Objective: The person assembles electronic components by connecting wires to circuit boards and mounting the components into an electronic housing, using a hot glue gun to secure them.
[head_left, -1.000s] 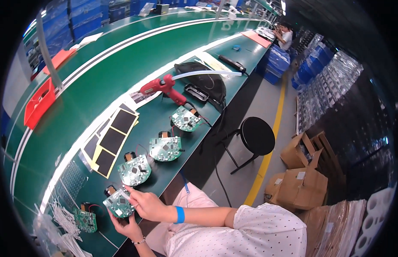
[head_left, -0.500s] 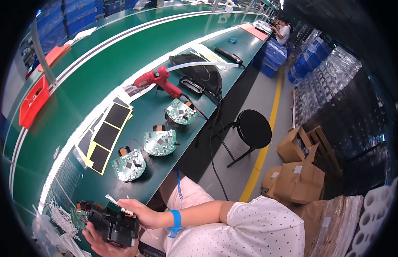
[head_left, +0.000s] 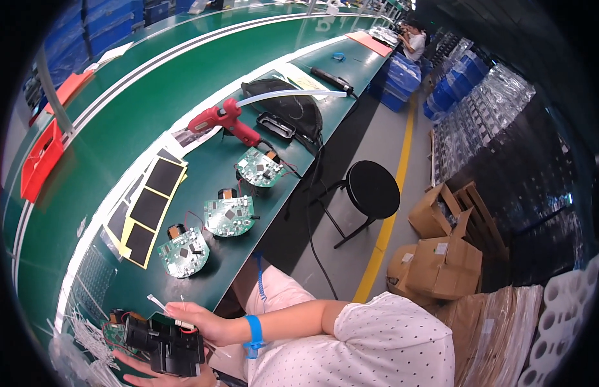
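Low at the left, a black plastic housing (head_left: 167,345) is held between my two hands. My right hand (head_left: 199,320), with a blue strap (head_left: 254,337) at the wrist, grips its upper side, fingers closed by a white connector and thin wires (head_left: 185,324). My left hand (head_left: 151,377) supports it from below, fingers partly spread and partly hidden by it. Behind the housing, a green circuit board with wires (head_left: 114,332) lies on the bench. Beside it is a bundle of white cable pieces (head_left: 86,338).
Along the green bench (head_left: 202,290) stand three round-edged circuit board assemblies (head_left: 184,253), a sheet of black pads (head_left: 151,205), a red glue gun (head_left: 228,121) and a black bag (head_left: 289,106). A black stool (head_left: 372,189) and cardboard boxes (head_left: 444,264) are at the right. A person (head_left: 413,42) works far off.
The housing has turned and tilted a little in my hands, and my left fingers have shifted lower under it. The whole view has slid slightly, moving the bench leftward.
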Demonstrator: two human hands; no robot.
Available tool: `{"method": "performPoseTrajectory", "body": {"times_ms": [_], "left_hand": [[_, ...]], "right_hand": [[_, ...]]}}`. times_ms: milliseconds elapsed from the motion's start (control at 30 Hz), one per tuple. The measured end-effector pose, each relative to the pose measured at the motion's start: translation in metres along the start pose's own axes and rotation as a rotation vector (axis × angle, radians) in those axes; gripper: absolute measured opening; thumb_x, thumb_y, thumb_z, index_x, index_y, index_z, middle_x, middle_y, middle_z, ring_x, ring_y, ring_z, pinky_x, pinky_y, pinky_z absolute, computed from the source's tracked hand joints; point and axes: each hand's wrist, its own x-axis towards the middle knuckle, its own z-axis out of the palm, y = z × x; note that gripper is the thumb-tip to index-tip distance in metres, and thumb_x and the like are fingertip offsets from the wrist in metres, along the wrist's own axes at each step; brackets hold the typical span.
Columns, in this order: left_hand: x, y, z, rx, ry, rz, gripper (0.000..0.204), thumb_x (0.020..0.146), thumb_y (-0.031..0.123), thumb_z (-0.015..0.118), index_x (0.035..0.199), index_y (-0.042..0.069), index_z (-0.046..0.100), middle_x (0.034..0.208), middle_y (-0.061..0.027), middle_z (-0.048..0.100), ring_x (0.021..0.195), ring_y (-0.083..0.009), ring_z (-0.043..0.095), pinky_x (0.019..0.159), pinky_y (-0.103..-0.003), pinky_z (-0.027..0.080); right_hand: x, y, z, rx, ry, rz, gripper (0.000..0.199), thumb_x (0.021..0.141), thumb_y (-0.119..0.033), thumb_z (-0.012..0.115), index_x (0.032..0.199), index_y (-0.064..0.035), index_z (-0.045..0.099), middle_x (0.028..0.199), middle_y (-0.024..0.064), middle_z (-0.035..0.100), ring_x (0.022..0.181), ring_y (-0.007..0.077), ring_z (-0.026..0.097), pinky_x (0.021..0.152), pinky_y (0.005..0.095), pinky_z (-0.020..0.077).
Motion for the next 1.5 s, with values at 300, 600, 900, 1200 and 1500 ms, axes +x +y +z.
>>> {"method": "performPoseTrajectory", "body": {"times_ms": [300,600,900,1200,1500], "left_hand": [[-0.010,-0.021,-0.011,-0.145,-0.209,-0.151,0.092,0.061,0.014,0.075,0.131,-0.004,0.018,0.127,-0.0231,0.038,0.114,-0.0334,0.042,0.097,-0.041,0.032],[-0.012,-0.075,-0.016,-0.388,-0.095,-0.240,0.053,0.088,0.031,0.037,0.128,-0.004,0.031,0.117,-0.0170,0.047,0.101,-0.0282,0.051,0.089,-0.037,0.041],[-0.018,-0.075,-0.032,-1.135,0.213,-1.192,0.050,0.087,0.032,0.035,0.122,-0.004,0.040,0.112,-0.0174,0.053,0.101,-0.0281,0.052,0.088,-0.039,0.042],[-0.030,-0.071,-0.040,-0.642,0.288,-0.706,0.035,0.084,0.008,0.045,0.119,0.003,0.039,0.111,-0.0178,0.051,0.095,-0.0268,0.056,0.082,-0.037,0.048],[-0.018,-0.052,-0.038,-0.482,0.081,-0.260,0.027,0.085,0.006,0.044,0.111,-0.002,0.044,0.112,-0.0188,0.051,0.098,-0.0267,0.055,0.085,-0.038,0.047]], "right_hand": [[0.004,0.027,-0.031,0.164,-0.048,-0.075,0.051,0.083,-0.034,0.052,0.124,-0.0054,0.038,0.113,0.0021,0.051,0.101,0.0079,0.048,0.086,0.0231,0.0388],[-0.008,0.018,-0.006,-0.157,-0.108,-0.287,0.052,0.085,-0.046,0.043,0.113,-0.0027,0.045,0.105,0.0018,0.051,0.098,0.0077,0.046,0.084,0.0223,0.0376],[0.002,-0.013,-0.012,-0.718,-0.104,-0.348,0.066,0.083,-0.059,0.033,0.094,0.0020,0.055,0.092,0.0064,0.052,0.090,0.0135,0.049,0.083,0.0277,0.0373],[-0.025,-0.068,0.009,-0.774,0.148,-0.384,0.011,0.082,-0.002,0.054,0.089,0.0052,0.058,0.055,0.0014,0.055,0.046,0.0038,0.049,0.041,0.0148,0.0331],[-0.047,-0.088,0.028,-1.642,-0.098,-0.419,0.004,0.068,-0.002,0.064,0.069,-0.0032,0.060,0.043,0.0021,0.039,0.034,0.0102,0.034,0.035,0.0226,0.0254]]}}
